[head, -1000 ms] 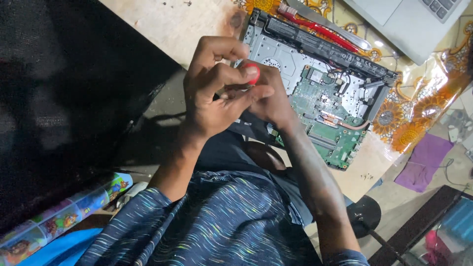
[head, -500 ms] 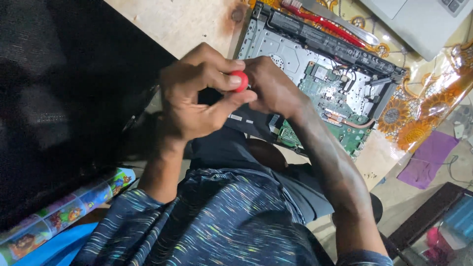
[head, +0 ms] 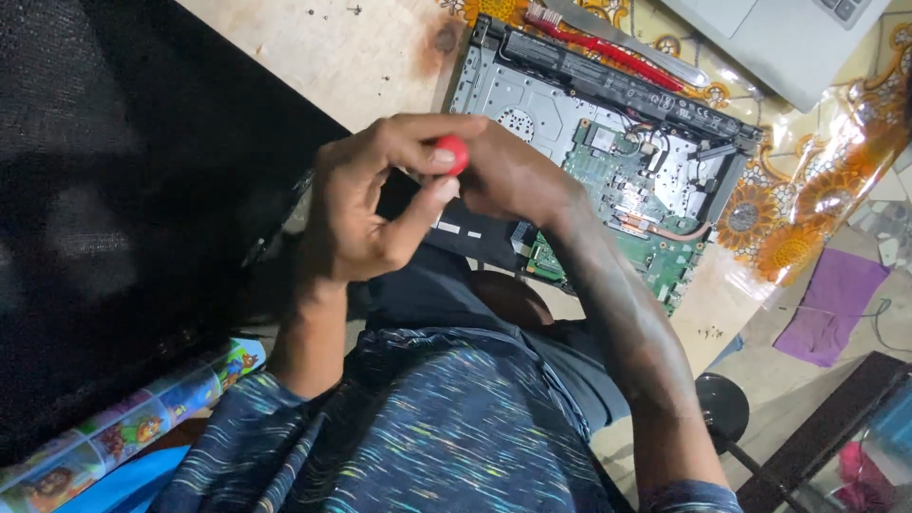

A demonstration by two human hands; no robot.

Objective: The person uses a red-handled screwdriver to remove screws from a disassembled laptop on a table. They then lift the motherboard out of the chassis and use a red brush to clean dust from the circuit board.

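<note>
The left hand (head: 356, 223) pinches the red cap of a screwdriver (head: 453, 152) between thumb and forefinger; the right hand (head: 518, 176) presses against it, its grip hidden. Both hover over an opened laptop (head: 608, 142) with bare green circuit board, resting on the wooden table (head: 380, 57).

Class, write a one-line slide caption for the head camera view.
Left hand pinches a red-capped tool beside the right hand, above an opened laptop base exposing its green circuit board.

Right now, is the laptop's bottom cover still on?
No: the laptop lies open, its green circuit board bare beyond both hands.
</note>
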